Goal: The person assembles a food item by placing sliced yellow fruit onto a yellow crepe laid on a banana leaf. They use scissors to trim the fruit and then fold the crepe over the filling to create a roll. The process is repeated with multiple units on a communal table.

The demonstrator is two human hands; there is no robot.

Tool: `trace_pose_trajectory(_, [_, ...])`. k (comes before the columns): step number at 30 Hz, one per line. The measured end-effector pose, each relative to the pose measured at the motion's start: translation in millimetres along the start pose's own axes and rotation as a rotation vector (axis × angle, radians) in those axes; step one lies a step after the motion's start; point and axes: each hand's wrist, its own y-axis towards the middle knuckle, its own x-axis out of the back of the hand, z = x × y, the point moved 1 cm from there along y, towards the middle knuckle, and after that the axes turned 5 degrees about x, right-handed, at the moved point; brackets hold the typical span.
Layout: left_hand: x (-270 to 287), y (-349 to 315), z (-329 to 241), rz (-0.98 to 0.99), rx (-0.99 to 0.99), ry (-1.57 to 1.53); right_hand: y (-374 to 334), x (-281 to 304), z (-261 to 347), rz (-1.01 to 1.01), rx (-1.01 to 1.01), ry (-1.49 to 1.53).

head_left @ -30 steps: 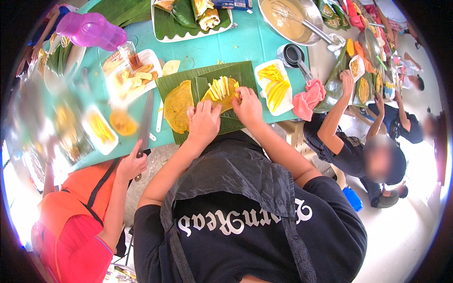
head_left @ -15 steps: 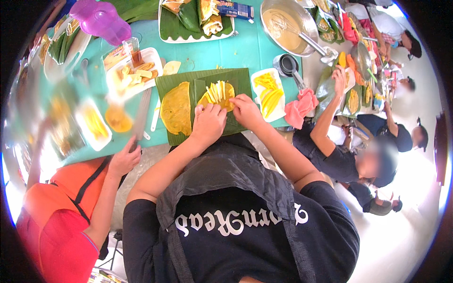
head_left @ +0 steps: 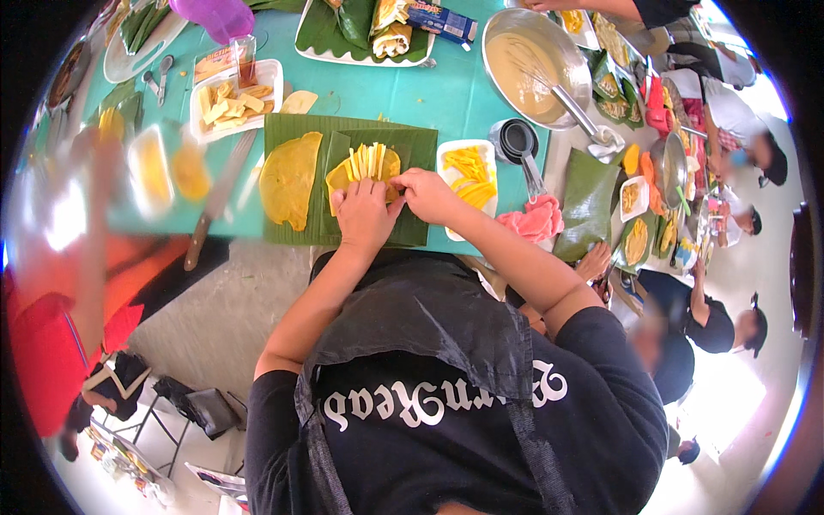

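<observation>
A yellow crepe [head_left: 337, 174] lies on a folded banana leaf [head_left: 421, 154] close to the table's near edge, with several pale yellow strips [head_left: 367, 161] in a row on top. My left hand [head_left: 365, 210] is at its near edge, fingers bent and pressed onto it. From the right, my right hand [head_left: 427, 196] pinches the crepe's right edge between thumb and fingers, close to my left fingertips. A second yellow crepe [head_left: 290, 176] lies flat on the leaf, left of my hands. The part of the crepe under my fingers is hidden.
Right of the leaf stand a white tray of yellow strips [head_left: 472, 159], measuring cups [head_left: 517, 137], a pink cloth [head_left: 534, 221] and a batter bowl [head_left: 577, 64] with a whisk. Left are a tray of pale pieces [head_left: 273, 81] and a knife [head_left: 199, 236] overhanging the edge. Other people work around.
My left fingers press closer along the crepe's near edge; my right hand still pinches its side. The person at left has let go of the knife and moved left. The view has shifted slightly.
</observation>
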Motion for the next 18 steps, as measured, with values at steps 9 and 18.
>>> trace_pose_trajectory(9, [-10,-10,-9,-0.057,0.148,0.035,10,30,5,0.02,0.463,-0.41])
trace_pose_trajectory(18, [-5,-8,-8,0.081,0.443,-0.227,27,35,2,0.128,0.698,-0.529])
